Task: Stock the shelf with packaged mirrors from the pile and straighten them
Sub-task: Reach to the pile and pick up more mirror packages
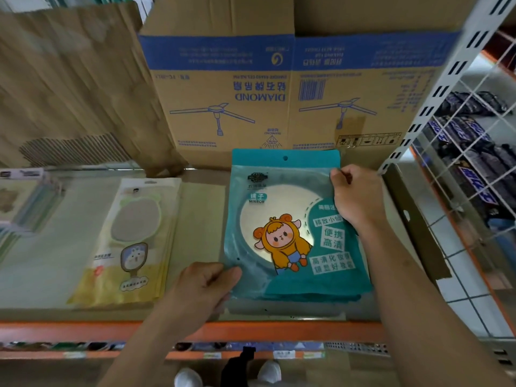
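Note:
A stack of teal packaged mirrors, with a cartoon figure on the top pack, lies flat on the shelf right of centre. My left hand grips the stack's lower left corner, thumb on top. My right hand holds the upper right edge, fingers curled over the pack. A second stack of yellow-green packaged mirrors lies to the left, apart from both hands.
A large cardboard box with blue print stands behind the teal stack. Brown cardboard sheets lean at the back left. More packs sit at the far left. A white upright and wire grid bound the right side. The shelf's orange front rail runs below.

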